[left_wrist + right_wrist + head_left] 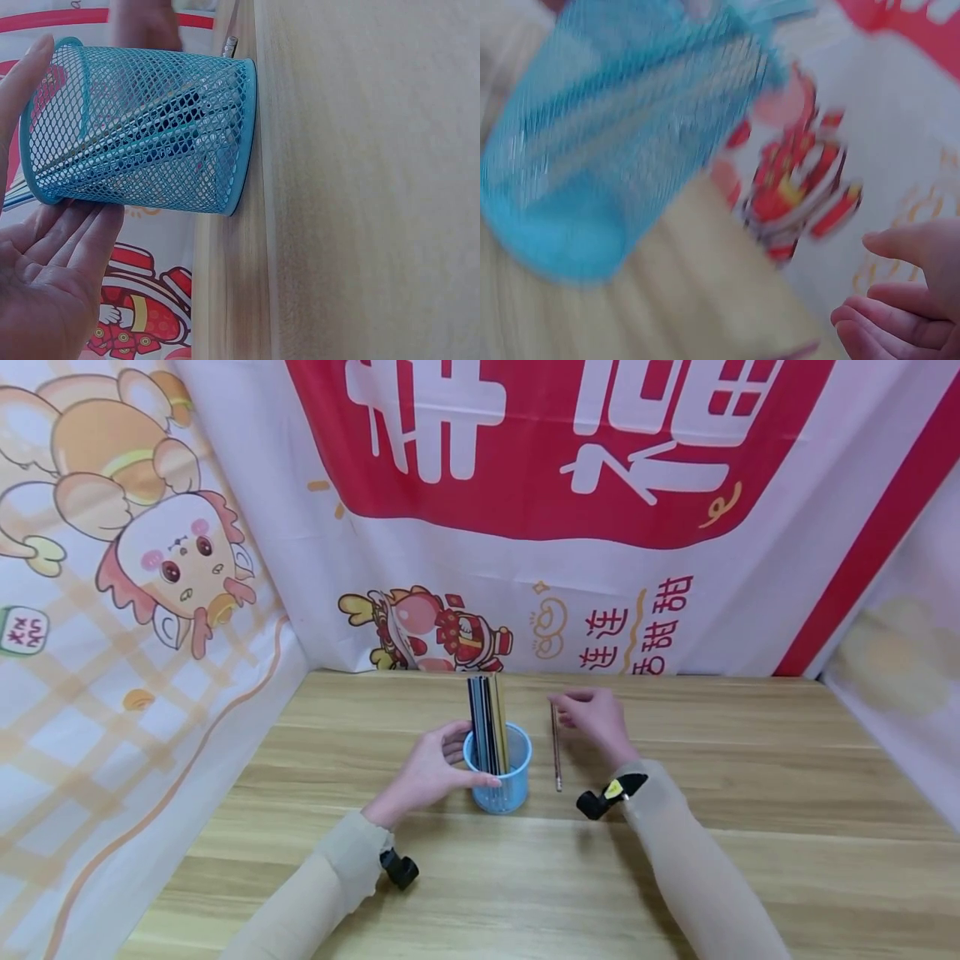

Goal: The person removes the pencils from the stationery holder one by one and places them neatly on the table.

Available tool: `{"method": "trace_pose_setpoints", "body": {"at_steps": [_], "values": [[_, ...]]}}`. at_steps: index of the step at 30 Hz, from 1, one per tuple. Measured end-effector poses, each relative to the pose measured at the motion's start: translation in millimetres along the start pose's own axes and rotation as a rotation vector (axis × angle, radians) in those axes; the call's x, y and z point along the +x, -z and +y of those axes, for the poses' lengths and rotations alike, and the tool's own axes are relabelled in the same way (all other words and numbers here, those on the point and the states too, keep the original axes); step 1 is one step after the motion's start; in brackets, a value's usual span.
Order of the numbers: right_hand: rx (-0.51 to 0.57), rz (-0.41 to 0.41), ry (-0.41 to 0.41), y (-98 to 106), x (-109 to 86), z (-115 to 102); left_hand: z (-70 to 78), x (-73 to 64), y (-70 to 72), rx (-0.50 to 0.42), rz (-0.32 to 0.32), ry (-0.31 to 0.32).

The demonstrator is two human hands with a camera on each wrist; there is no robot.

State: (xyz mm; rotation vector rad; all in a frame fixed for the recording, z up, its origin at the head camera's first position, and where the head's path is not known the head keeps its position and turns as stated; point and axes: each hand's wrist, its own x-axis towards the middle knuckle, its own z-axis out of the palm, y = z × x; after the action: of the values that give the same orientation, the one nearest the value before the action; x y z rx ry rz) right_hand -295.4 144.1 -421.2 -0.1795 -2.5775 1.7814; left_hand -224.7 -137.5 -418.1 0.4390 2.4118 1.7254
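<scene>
Left grip (429, 768) holding blue mesh cup (512, 793), right grip (597, 717) parted near pencil (557, 752), wood-grain tabletop (750, 777), red-and-white printed cloth backdrop (525, 506)

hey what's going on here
A person's left hand holds an upright blue mesh cup on the wooden table, with a bunch of pencils standing in it. To the cup's right, a single pencil lies outside it. The right hand is at that pencil's far end, thumb and fingers apart.
</scene>
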Motion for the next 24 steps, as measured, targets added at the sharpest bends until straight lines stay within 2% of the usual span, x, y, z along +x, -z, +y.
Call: {"method": "trace_pose_setpoints", "body": {"at_steps": [6, 10, 18, 24], "values": [[0.041, -0.071, 0.134, -3, -22.1, -42, -0.6, 1.1, 1.0, -0.011, -0.016, -0.018], [0.043, -0.146, 0.205, -12, -35.2, -56, -0.9, 1.9, 1.4, -0.01, -0.022, -0.032], [-0.03, -0.184, 0.312, -31, -45.6, -57, -1.6, 1.9, 2.1, -0.013, -0.021, -0.043], [-0.031, -0.207, 0.325, -36, -45.3, -51, -1.8, 1.6, 2.1, -0.017, -0.029, -0.039]]}}
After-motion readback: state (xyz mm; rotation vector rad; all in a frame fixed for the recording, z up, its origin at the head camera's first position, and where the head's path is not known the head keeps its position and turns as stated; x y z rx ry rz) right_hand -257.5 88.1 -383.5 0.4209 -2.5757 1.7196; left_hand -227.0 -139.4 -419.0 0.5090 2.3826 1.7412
